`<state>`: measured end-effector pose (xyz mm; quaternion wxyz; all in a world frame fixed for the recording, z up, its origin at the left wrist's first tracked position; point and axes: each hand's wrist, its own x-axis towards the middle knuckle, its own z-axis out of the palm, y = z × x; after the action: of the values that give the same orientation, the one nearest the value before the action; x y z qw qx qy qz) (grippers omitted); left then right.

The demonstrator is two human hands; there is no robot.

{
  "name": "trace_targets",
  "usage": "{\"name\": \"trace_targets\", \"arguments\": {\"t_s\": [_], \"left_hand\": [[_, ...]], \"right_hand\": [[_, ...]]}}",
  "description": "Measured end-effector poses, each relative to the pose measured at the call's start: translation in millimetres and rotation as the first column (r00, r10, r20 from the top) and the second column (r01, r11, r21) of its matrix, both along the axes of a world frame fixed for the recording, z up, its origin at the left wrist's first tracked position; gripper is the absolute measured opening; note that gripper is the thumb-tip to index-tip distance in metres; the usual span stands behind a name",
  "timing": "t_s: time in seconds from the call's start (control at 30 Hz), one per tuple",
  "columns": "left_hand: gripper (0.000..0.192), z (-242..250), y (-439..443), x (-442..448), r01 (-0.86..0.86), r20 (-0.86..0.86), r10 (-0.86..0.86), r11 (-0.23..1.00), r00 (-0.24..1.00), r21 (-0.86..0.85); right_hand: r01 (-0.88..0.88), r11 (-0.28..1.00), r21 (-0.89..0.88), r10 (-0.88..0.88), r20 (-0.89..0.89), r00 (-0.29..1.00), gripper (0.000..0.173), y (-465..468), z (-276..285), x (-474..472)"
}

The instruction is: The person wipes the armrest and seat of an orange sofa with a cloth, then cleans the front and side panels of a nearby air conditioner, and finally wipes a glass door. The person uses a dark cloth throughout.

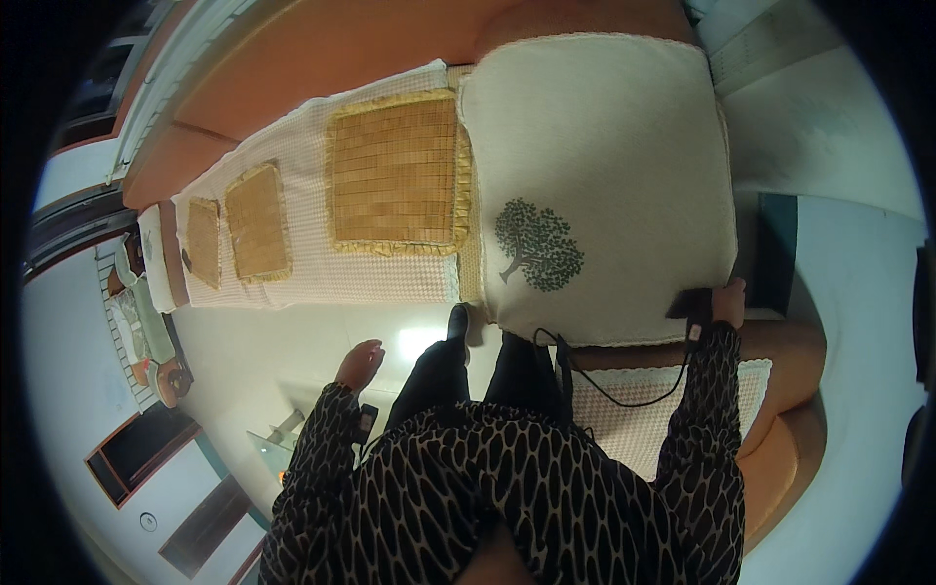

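My right hand [729, 301] is at the near right corner of a cream cloth cover [621, 146] that bears a printed green tree and lies over a brown sofa section. A dark flat object [689, 304] shows beside that hand; whether the fingers hold it or the cloth's edge, I cannot tell. From the wrist a black cable [636, 404] loops towards my waist. My left hand [361, 364] hangs over the floor, fingers slightly bent, apparently holding nothing. A small black device [365, 424] is at the left wrist.
Woven seat mats with yellow ruffled edges [395, 175] lie on a checked sofa cover [307, 161] to the left. A brown sofa armrest [786, 358] curves at the right, by a pale wall [848, 278]. A glass-topped table [270, 450] stands at the lower left.
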<state>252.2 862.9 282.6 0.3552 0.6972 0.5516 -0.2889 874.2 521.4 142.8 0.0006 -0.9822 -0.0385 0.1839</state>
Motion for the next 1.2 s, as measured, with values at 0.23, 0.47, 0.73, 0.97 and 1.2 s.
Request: {"name": "trace_targets", "arguments": {"t_s": [0.23, 0.47, 0.73, 0.97, 1.2], "left_hand": [[0.036, 28.1, 11.1, 18.1, -0.013, 0.078, 0.006, 0.996, 0.997, 0.084], [0.034, 61.8, 55.5, 91.0, 0.014, 0.265, -0.071, 0.978, 0.962, 0.21], [0.032, 139.9, 62.2, 187.6, 0.058, 0.356, -0.138, 0.973, 0.924, 0.225], [0.032, 174.3, 56.3, 241.2, 0.309, 0.292, -0.436, 0.866, 0.851, 0.392], [0.03, 155.8, 45.8, 232.7, 0.318, 0.256, -0.404, 0.893, 0.878, 0.319]], "right_hand": [[-0.341, 0.94, 0.017, 0.311, -0.454, 0.835, 0.041, 93.6, 34.3, -68.5], [-0.237, 0.971, 0.001, 0.217, -0.403, 0.889, 0.041, 111.6, 13.1, -88.1], [-0.268, 0.962, 0.053, 0.268, -0.379, 0.886, 0.042, 119.5, -7.1, -98.0], [-0.24, 0.966, 0.097, 0.257, -0.254, 0.932, 0.041, 123.2, -21.2, -101.0], [-0.22, 0.972, 0.089, 0.235, -0.25, 0.939, 0.043, 127.6, -34.0, -105.2]]}}
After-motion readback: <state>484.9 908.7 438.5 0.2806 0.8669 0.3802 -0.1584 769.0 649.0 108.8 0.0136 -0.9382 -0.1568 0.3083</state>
